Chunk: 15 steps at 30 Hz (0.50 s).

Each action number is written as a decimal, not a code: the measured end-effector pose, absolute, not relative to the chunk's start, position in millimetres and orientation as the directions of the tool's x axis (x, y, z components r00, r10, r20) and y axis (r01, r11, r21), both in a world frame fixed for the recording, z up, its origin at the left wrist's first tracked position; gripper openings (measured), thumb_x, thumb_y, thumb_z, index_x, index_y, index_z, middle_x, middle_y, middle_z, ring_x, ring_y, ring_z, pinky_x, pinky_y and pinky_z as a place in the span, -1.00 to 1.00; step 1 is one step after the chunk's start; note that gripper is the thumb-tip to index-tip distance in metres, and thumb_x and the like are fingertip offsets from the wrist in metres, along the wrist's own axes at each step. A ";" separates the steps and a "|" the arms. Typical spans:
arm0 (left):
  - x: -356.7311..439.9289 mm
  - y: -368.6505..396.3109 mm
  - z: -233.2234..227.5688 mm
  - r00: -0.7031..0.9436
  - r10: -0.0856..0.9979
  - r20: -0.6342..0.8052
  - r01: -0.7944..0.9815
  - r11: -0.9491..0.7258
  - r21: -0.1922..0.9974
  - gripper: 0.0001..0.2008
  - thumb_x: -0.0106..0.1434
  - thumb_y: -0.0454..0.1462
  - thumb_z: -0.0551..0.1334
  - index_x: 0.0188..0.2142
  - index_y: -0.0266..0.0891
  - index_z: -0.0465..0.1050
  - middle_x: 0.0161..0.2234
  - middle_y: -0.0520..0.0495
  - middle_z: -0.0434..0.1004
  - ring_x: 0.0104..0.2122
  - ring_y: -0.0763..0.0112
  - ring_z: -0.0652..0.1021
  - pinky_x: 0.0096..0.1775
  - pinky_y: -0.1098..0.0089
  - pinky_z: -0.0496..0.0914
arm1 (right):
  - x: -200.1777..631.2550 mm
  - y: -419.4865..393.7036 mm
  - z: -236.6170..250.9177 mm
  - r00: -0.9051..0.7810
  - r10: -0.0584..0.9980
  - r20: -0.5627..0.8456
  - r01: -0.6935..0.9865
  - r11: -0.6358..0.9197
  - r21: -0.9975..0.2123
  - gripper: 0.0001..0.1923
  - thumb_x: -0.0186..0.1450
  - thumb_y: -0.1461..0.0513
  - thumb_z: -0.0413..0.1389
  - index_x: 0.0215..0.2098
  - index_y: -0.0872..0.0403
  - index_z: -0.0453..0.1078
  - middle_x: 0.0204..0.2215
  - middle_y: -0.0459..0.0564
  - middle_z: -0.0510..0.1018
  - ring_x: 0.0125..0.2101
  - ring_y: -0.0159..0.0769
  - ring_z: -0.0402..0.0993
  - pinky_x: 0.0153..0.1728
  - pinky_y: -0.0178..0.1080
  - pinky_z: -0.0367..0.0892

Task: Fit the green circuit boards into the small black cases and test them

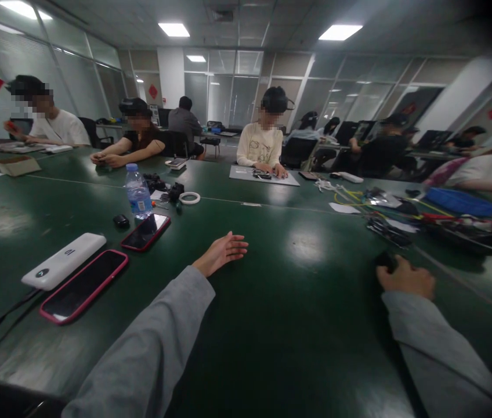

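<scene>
My left hand (224,253) is just above or on the green table (281,325), fingers stretched out and slightly apart, holding nothing. Over on the right, my right hand (409,278) has its fingers closed around a small black object (386,261); the hand covers part of it and its kind cannot be made out. Left of my left hand lie a phone with a red edge (147,232) and a larger phone in a pink-red case (84,285). Beyond my right hand is a bunch of black cables or parts (387,232), rather blurred.
A white power bank (64,261) with a black strap lies at the left. Behind the phones stand a water bottle (138,194) and a roll of white tape (190,198). A blue tray (463,201) and loose cables crowd the right. Several people sit around the table.
</scene>
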<state>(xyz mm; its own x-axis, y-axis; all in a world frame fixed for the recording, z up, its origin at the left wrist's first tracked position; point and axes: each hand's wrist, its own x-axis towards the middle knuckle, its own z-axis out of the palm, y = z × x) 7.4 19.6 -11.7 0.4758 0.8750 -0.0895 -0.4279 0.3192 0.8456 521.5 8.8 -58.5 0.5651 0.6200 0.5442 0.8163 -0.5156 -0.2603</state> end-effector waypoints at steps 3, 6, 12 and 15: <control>10.4 21.7 -15.8 0.425 0.904 -0.043 -0.452 0.253 0.856 -0.59 0.23 -0.04 0.12 -0.08 -0.31 0.37 -0.07 -0.26 0.44 -0.14 0.29 0.49 -0.03 0.19 0.33 | 450.0 18.4 -47.2 0.484 0.738 0.469 0.872 -0.449 -0.195 -0.36 0.17 0.07 0.05 0.16 0.17 0.19 -0.16 0.41 0.32 -0.11 0.10 0.27 -0.28 -0.01 0.19; 13.5 24.7 -20.4 0.274 0.961 0.044 -0.424 0.079 0.902 -0.64 0.22 -0.09 0.15 -0.11 -0.30 0.39 -0.11 -0.23 0.46 -0.13 0.30 0.48 -0.03 0.20 0.32 | 372.1 25.6 -37.8 0.193 0.813 0.549 0.978 -0.116 -0.171 -0.36 0.21 0.11 0.00 0.20 0.23 0.09 -0.10 0.29 0.34 -0.08 -0.03 0.27 -0.09 -0.06 0.22; 15.8 26.9 -20.1 0.056 0.990 0.132 -0.219 -0.116 0.969 -0.65 0.15 -0.14 0.24 -0.10 -0.25 0.39 -0.06 -0.18 0.44 -0.07 0.34 0.44 0.02 0.25 0.26 | 244.0 3.8 -27.1 -0.329 0.760 0.561 0.829 0.517 -0.215 -0.39 0.25 0.15 0.00 0.23 0.11 0.01 0.00 0.12 0.32 0.00 -0.14 0.25 0.03 -0.05 0.23; 16.9 25.9 -18.7 0.119 0.981 0.151 -0.196 -0.126 0.972 -0.65 0.14 -0.15 0.24 -0.10 -0.26 0.39 -0.08 -0.18 0.46 -0.08 0.32 0.45 0.01 0.25 0.26 | 212.2 -14.9 -21.8 -0.431 0.721 0.542 0.738 0.628 -0.248 -0.37 0.26 0.16 0.02 0.25 0.06 -0.05 0.02 0.10 0.29 0.02 -0.15 0.23 0.05 0.00 0.23</control>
